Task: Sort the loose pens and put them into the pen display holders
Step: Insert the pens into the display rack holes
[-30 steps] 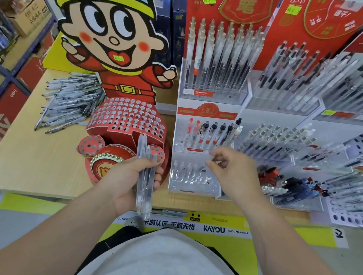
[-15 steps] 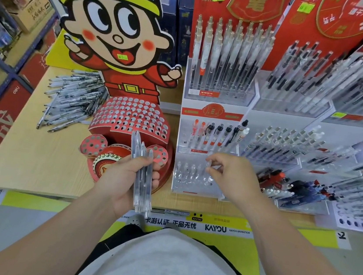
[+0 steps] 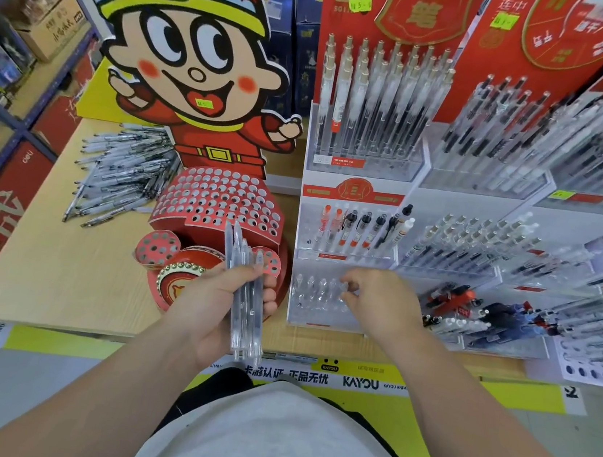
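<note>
— What is the biggest thing here?

— A wooden table (image 3: 59, 274). At the back of it stands a big cardboard cartoon boy (image 3: 197, 75) in red clothes.

— And on the right?

— A clear pen stand (image 3: 359, 182) with rows like steps. Pens stand up in every row. More stands sit further right, but they look blurry.

— What is below the boy?

— A red holder (image 3: 215, 202) with lots of little round holes.

— Where are the loose pens (image 3: 120, 172)?

— They lie in a heap on the table, just left of the red holder.

— What do the hands do?

— The left hand (image 3: 207, 304) is in front of the red holder. Its fingers wrap around a bunch of clear pens (image 3: 246, 297), which point up and down.

— And the other one?

— The right hand (image 3: 385, 307) is at the lowest row of the clear pen stand. Its fingertips (image 3: 355, 286) are bent close together at the top of a pen there. It is too blurry, so I cannot tell if they pinch it.
</note>
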### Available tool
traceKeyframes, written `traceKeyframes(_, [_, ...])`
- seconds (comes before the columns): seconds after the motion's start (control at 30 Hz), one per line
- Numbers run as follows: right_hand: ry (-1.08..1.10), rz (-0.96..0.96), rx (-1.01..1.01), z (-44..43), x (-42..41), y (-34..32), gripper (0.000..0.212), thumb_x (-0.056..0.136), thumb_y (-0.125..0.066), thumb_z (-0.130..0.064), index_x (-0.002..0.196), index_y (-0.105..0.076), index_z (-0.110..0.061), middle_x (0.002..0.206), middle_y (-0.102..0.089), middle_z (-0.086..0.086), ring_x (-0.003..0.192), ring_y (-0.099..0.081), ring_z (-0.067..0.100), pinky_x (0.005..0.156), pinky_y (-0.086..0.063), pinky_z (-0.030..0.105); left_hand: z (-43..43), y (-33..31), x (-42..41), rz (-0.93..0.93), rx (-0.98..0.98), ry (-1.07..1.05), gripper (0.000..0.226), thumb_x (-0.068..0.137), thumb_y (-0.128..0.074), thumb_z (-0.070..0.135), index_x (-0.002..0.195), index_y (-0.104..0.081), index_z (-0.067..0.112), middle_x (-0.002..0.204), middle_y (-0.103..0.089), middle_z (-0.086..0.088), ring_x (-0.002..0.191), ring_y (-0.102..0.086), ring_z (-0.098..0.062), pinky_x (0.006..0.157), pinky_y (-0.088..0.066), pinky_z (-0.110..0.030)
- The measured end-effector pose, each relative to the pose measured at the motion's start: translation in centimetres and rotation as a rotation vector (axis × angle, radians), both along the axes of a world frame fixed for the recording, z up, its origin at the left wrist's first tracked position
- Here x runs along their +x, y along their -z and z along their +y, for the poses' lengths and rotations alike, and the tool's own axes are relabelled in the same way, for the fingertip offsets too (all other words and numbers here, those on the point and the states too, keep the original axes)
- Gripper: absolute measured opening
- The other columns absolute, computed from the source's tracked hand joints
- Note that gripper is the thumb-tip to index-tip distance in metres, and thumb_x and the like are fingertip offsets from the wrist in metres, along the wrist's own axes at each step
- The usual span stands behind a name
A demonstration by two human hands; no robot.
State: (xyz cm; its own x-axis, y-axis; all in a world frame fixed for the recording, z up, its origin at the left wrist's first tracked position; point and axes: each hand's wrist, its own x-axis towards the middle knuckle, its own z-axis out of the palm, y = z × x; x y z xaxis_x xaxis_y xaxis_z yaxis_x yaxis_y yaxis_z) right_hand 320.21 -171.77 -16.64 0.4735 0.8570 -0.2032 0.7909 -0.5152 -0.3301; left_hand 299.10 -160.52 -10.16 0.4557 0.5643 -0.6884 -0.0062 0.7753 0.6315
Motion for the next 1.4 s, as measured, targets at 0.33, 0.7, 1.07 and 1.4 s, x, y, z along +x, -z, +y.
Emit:
traceKeyframes(0.33, [-0.029,-0.055,-0.043,0.0,-0.1,-0.3,0.024,0.095,-0.063,-0.032,0.117,-0.068,-0.025,0.108,-0.073,-0.007,0.093,-0.068,0.013,0.073,-0.054,0.027,1.5,0.1,-0.6,-0.094,-0.083,0.128,0.021,0.074,-0.079,0.016,0.093,-0.079,0.009,0.09,-0.073,-0.017,0.066,-0.071,-0.025,0.06,-0.06,-0.038])
traceKeyframes(0.7, [0.406,0.576,0.335,-0.8,-4.7,-8.3,0.005,0.087,-0.075,-0.035,0.092,-0.075,-0.036,0.08,-0.072,-0.007,0.067,-0.066,0.008,0.066,-0.054,0.023,2.3,0.4,0.7,-0.113,-0.035,0.4,0.02,0.068,-0.082,0.018,0.088,-0.077,0.02,0.082,-0.072,-0.011,0.059,-0.065,-0.018,0.053,-0.049,-0.03])
traceKeyframes(1.07, [0.56,1.031,0.442,-1.3,-4.7,-11.0,0.014,0.091,-0.072,-0.017,0.078,-0.075,-0.022,0.072,-0.072,0.005,0.063,-0.064,0.014,0.055,-0.049,0.023,0.8,-1.8,3.1,-0.156,0.059,0.62,0.038,0.071,-0.084,0.016,0.104,-0.066,0.005,0.078,-0.07,-0.014,0.055,-0.063,-0.019,0.047,-0.048,-0.026])
traceKeyframes(1.4, [0.469,1.096,0.445,-5.7,4.7,-12.0,0.018,0.086,-0.074,-0.012,0.07,-0.073,-0.02,0.069,-0.071,0.007,0.061,-0.066,0.016,0.054,-0.052,0.022,-2.9,-2.0,5.7,-0.109,0.085,0.356,0.016,0.069,-0.08,0.013,0.085,-0.077,0.014,0.08,-0.069,-0.021,0.044,-0.051,-0.019,0.044,-0.041,-0.024])
